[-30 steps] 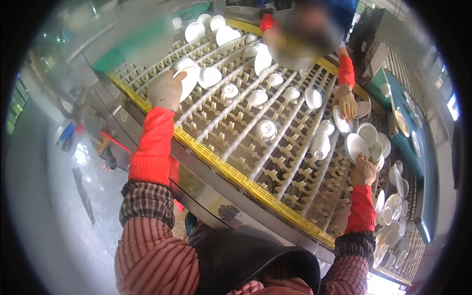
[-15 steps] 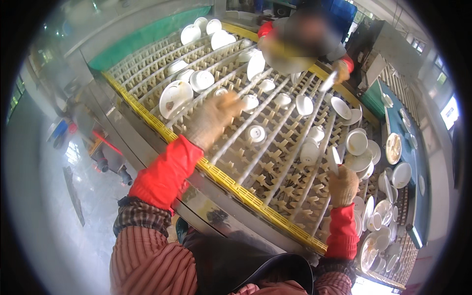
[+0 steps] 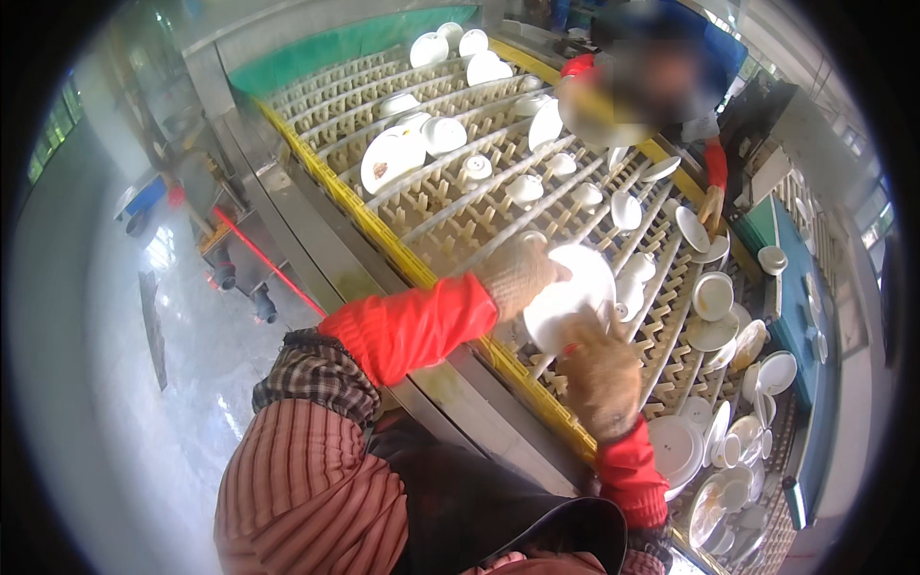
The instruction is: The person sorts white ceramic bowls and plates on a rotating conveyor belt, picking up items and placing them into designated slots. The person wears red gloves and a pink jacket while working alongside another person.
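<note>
You have the white plate (image 3: 582, 280) between your two hands, over the pegged rack (image 3: 433, 206); the step in hand looks like handling this one dish above the rows. Your left hand (image 3: 522, 273) appears clamped on its near-left rim. Your right hand (image 3: 602, 374) is at its lower edge, but blur hides whether those fingers grip or only touch, so I cannot tell. Just right of your grip sit small white bowls (image 3: 630, 292); beyond your right wrist lies a round white plate (image 3: 674, 448), and the yellow rail (image 3: 508, 364) runs beneath your forearms. The next move calls, I'd judge, for a sure hold on the rim and keeping the plate's right edge clear of those bowls.
</note>
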The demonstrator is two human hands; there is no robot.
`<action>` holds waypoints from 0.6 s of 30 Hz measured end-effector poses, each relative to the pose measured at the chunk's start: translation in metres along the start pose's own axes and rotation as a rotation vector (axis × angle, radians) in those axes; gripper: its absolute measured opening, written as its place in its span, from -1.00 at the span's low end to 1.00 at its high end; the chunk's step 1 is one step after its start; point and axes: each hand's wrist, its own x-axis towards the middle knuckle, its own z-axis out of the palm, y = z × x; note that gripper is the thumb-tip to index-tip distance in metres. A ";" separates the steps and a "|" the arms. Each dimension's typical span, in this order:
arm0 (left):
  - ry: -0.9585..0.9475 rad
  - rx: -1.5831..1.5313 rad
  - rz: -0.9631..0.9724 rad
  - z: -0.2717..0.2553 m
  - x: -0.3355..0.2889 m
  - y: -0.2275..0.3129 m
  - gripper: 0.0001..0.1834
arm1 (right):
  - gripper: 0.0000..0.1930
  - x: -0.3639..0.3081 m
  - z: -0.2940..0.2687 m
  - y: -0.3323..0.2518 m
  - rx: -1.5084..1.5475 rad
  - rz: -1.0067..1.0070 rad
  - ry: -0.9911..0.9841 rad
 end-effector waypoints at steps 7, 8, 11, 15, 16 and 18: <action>0.710 0.242 0.261 -0.104 0.023 -0.006 -0.56 | -0.17 -0.135 -0.053 0.073 -0.063 0.777 -0.067; 0.722 0.392 0.241 -0.118 0.024 -0.001 -0.60 | -0.13 -0.181 -0.051 0.084 -0.274 0.852 -0.161; 0.789 0.590 0.229 -0.151 0.036 -0.049 -0.51 | -0.16 -0.229 -0.056 0.075 -0.105 1.065 -0.217; 0.819 0.753 -0.067 -0.152 0.039 -0.081 -0.31 | -0.24 -0.244 -0.058 0.082 0.074 1.150 -0.187; 0.932 0.709 -0.028 -0.150 0.038 -0.075 -0.28 | -0.25 -0.243 -0.058 0.082 0.095 1.182 -0.178; 1.002 0.593 0.052 -0.143 0.035 -0.063 -0.27 | -0.26 -0.265 -0.050 0.088 0.335 1.259 -0.021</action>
